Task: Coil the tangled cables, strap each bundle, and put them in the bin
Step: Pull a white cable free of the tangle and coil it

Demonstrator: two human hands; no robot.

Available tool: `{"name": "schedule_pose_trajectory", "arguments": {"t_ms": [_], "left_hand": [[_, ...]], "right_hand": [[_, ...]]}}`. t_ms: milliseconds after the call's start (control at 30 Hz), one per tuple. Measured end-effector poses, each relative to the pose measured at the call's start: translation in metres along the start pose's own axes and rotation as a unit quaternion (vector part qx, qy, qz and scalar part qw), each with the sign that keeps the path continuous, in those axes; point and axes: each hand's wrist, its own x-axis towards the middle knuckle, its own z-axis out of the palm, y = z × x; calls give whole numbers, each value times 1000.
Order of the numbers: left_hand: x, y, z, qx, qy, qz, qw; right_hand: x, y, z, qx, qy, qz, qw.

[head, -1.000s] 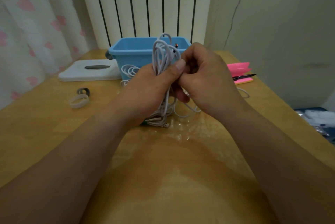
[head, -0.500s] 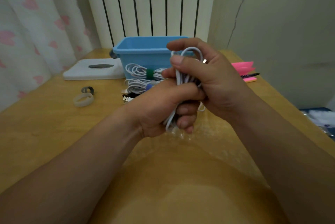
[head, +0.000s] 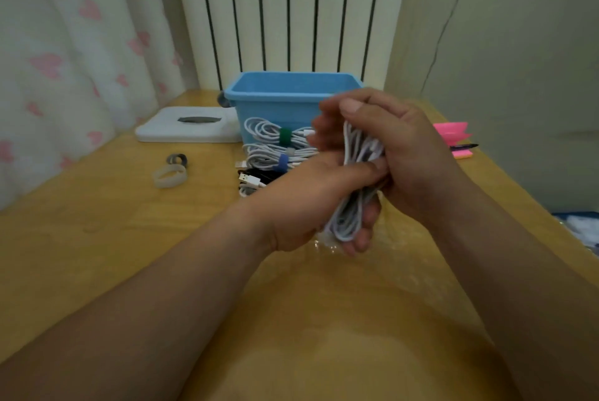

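on the counter at left we see two loose straps, then strapped bundles stacked just before the blue bin. the fingers of our left hand grasp the white cable coil above the counter, and those of our right hand curl round its top.

White all the way through on the cable bundle at centre. Behind it the bin is sky blue. Against it, more white coils, one banded by a green strap, one by a blue strap, with a black cable beneath. Left, a grey strap and a cream strap on the honey-yellow table. Far left, the curtain is white with pink heart-like spots; far right, a bright pink pad.
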Motion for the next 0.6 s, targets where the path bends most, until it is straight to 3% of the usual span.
{"name": "schedule_pose_trajectory", "arguments": {"t_ms": [100,167,300,433,533,600], "left_hand": [[1,-1,4,-14,19,16,1000],[0,4,8,-12,32,14,999],[-18,21,3,-9,12,-8,1000],[-53,21,-11,115,90,-14,989],[-79,16,-32,280,192,23,940],[-96,13,-52,331,242,36,911]], "right_hand": [[-3,-1,10,-104,70,-51,991],[-2,-5,16,-101,152,-67,981],[8,-16,23,-86,210,-22,974],[11,-25,64,-251,173,-69,950],[14,-24,111,-285,114,-111,945],[21,-21,141,-272,77,-104,954]]}}
